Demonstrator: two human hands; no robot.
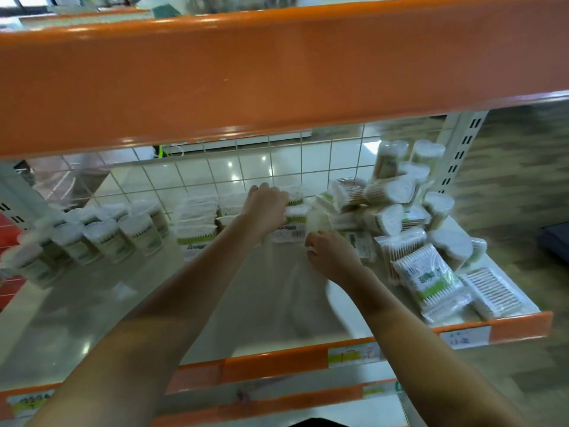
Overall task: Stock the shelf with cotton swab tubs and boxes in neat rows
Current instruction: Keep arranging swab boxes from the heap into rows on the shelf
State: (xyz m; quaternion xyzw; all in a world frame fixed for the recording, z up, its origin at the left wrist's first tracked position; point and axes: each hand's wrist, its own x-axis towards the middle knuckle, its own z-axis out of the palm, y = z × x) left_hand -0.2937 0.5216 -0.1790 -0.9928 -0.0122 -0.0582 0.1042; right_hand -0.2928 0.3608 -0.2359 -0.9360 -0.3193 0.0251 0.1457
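Judging progress at roughly half: tubs (92, 232) stand in rows far left of my fingers, boxes (197, 217) stacked just left; left hand (266, 208) grips a box, right hand (331, 254) pinches a blurred pack, pile (409, 211) right unsorted

Glossy tiled floor (234, 167) behind wire mesh backing (301, 155).

Shelf front (101, 306) open; swab pile (409, 211) crowds right.

Orange shelf edge (277, 363), white wire grid (240, 161), seemingly white-and-green swab packs (431, 280).
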